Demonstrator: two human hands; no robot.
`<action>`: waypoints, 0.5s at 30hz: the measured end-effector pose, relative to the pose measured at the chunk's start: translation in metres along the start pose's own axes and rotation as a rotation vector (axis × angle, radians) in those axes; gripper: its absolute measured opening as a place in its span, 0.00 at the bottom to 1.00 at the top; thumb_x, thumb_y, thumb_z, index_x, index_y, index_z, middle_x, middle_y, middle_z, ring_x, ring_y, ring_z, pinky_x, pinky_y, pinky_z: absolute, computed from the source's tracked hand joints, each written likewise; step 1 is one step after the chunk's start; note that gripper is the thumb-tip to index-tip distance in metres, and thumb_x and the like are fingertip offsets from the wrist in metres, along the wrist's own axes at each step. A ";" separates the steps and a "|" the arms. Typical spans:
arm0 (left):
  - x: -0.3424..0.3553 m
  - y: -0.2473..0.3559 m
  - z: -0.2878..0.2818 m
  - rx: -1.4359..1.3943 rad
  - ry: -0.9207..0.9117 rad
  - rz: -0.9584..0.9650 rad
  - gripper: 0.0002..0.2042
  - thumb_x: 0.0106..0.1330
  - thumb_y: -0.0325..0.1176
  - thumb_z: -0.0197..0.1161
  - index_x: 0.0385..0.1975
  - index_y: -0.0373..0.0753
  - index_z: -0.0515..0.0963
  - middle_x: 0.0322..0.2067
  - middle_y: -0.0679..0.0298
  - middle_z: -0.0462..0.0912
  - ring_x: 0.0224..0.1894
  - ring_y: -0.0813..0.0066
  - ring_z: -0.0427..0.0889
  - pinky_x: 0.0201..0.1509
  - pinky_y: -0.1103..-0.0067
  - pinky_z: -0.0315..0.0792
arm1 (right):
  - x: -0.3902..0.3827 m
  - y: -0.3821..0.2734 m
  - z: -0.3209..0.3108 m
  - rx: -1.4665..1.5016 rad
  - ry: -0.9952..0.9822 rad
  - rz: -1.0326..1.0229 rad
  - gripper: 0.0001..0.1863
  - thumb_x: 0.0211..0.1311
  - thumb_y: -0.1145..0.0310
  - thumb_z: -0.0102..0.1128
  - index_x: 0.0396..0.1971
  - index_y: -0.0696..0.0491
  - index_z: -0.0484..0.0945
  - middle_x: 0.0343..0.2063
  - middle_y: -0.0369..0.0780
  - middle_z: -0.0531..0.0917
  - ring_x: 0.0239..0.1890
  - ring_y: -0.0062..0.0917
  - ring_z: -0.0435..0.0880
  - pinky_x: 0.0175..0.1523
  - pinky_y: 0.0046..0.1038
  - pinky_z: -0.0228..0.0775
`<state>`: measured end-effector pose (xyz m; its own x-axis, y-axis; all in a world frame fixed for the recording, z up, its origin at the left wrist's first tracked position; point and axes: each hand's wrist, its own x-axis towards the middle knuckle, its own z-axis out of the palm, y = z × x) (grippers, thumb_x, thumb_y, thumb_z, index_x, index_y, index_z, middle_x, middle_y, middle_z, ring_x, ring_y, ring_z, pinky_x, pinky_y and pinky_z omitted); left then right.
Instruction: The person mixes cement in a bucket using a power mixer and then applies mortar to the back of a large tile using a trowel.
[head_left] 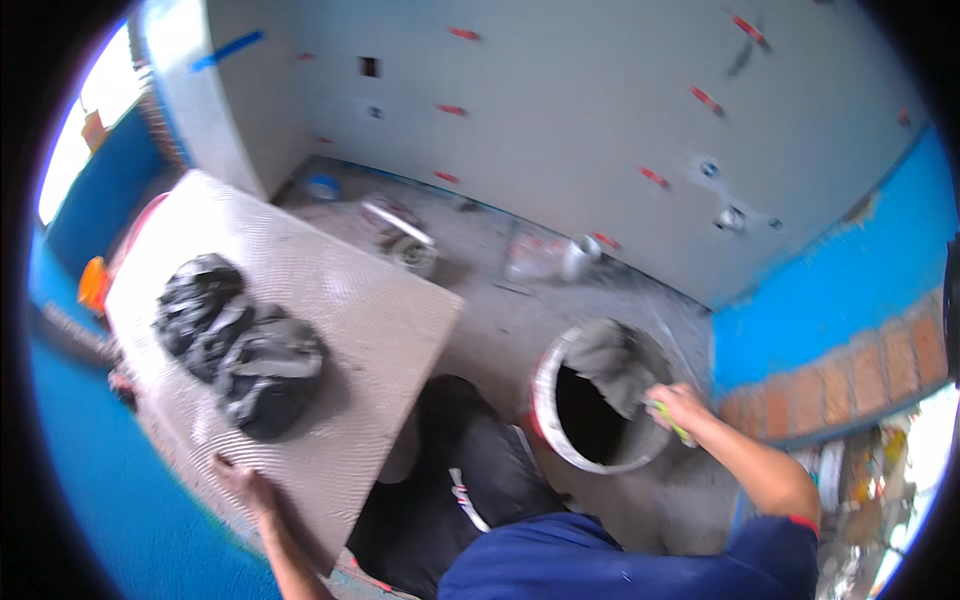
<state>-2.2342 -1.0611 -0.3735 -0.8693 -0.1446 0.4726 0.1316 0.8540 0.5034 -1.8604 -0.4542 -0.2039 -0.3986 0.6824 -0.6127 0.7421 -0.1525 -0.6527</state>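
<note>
My right hand (684, 408) is closed round the yellow-green handle (672, 425) of a trowel. A thick load of grey mortar (612, 362) covers its blade, over the mouth of a white-rimmed bucket (545, 395) with a dark inside. To my left, a large pale tile (350, 300) lies with its ridged face up. Two dark grey heaps of wet mortar (268, 370) sit on it, joined in the middle. My left hand (245, 485) grips the tile's near left edge, some fingers on the ridged face, the others hidden.
A grey tiled wall (560, 120) with red levelling clips stands ahead. On the floor are a white cup-like container (580, 257), a clear bag of red pieces (535, 255), a roundish tool or pail (412, 255) and a blue item (323, 187). Blue walls (830, 270) flank both sides.
</note>
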 end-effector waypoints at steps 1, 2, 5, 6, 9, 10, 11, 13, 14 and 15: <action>-0.003 0.018 -0.009 -0.006 0.043 0.033 0.21 0.60 0.22 0.43 0.54 0.22 0.60 0.50 0.41 0.67 0.54 0.48 0.64 0.61 0.66 0.59 | -0.022 -0.021 -0.007 -0.021 0.013 -0.026 0.16 0.57 0.58 0.55 0.20 0.56 0.75 0.15 0.37 0.76 0.14 0.20 0.71 0.19 0.24 0.61; -0.003 0.051 -0.014 -0.030 0.121 0.069 0.22 0.59 0.22 0.43 0.55 0.21 0.59 0.51 0.40 0.65 0.55 0.47 0.63 0.62 0.65 0.58 | -0.040 -0.028 -0.023 0.007 0.028 -0.084 0.17 0.58 0.57 0.53 0.20 0.55 0.74 0.14 0.37 0.75 0.13 0.20 0.71 0.18 0.24 0.60; -0.009 0.094 -0.014 -0.054 0.068 -0.022 0.25 0.49 0.18 0.42 0.53 0.20 0.57 0.46 0.38 0.64 0.49 0.43 0.63 0.59 0.62 0.57 | -0.070 -0.049 -0.044 0.206 -0.018 -0.256 0.15 0.58 0.60 0.47 0.24 0.57 0.74 0.19 0.41 0.77 0.16 0.22 0.74 0.19 0.23 0.67; -0.004 0.081 -0.015 -0.089 0.091 -0.034 0.24 0.49 0.20 0.44 0.50 0.21 0.59 0.45 0.39 0.64 0.48 0.43 0.63 0.58 0.61 0.56 | -0.075 -0.073 -0.034 0.210 -0.130 -0.374 0.15 0.58 0.61 0.47 0.29 0.59 0.74 0.21 0.42 0.78 0.17 0.23 0.74 0.19 0.23 0.68; -0.017 0.083 -0.025 -0.110 0.110 -0.082 0.25 0.46 0.21 0.45 0.49 0.22 0.58 0.45 0.40 0.64 0.50 0.44 0.62 0.59 0.61 0.56 | -0.091 -0.130 0.003 -0.003 -0.124 -0.882 0.15 0.60 0.62 0.47 0.32 0.61 0.74 0.25 0.42 0.78 0.22 0.23 0.77 0.26 0.24 0.70; -0.020 0.087 -0.030 -0.123 0.072 -0.097 0.25 0.45 0.21 0.45 0.49 0.23 0.58 0.45 0.41 0.64 0.50 0.44 0.62 0.59 0.61 0.55 | -0.092 -0.150 0.026 -0.117 -0.034 -1.069 0.15 0.61 0.62 0.49 0.32 0.60 0.74 0.26 0.42 0.78 0.23 0.25 0.77 0.28 0.26 0.70; -0.023 0.092 -0.036 -0.133 0.073 -0.119 0.25 0.45 0.22 0.46 0.49 0.24 0.58 0.46 0.41 0.65 0.51 0.44 0.62 0.61 0.60 0.55 | -0.092 -0.170 0.050 -0.226 0.087 -1.245 0.15 0.61 0.61 0.51 0.32 0.60 0.73 0.26 0.42 0.77 0.24 0.27 0.77 0.30 0.29 0.70; -0.027 0.095 -0.041 -0.152 0.109 -0.188 0.26 0.45 0.22 0.46 0.49 0.25 0.58 0.47 0.41 0.64 0.52 0.44 0.62 0.61 0.60 0.55 | -0.128 -0.221 0.131 -0.121 0.106 -1.351 0.16 0.60 0.58 0.57 0.29 0.58 0.74 0.25 0.43 0.77 0.24 0.33 0.76 0.31 0.36 0.68; -0.025 0.102 -0.029 -0.202 0.083 -0.207 0.26 0.46 0.23 0.47 0.50 0.25 0.58 0.48 0.41 0.64 0.52 0.44 0.61 0.62 0.60 0.54 | -0.104 -0.225 0.157 -0.275 0.088 -1.173 0.18 0.59 0.54 0.59 0.26 0.57 0.76 0.21 0.42 0.78 0.22 0.30 0.75 0.30 0.35 0.68; -0.020 0.110 -0.011 -0.224 0.076 -0.192 0.26 0.47 0.23 0.47 0.51 0.27 0.58 0.49 0.41 0.64 0.53 0.44 0.61 0.63 0.60 0.54 | -0.061 -0.229 0.191 -0.219 -0.132 -1.191 0.20 0.57 0.51 0.61 0.25 0.56 0.78 0.17 0.40 0.79 0.20 0.28 0.75 0.29 0.34 0.68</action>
<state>-2.1972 -0.9700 -0.3197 -0.8514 -0.3367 0.4023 0.0779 0.6772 0.7316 -2.1088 -0.5968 -0.1023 -0.9343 0.2332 0.2695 -0.0555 0.6519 -0.7563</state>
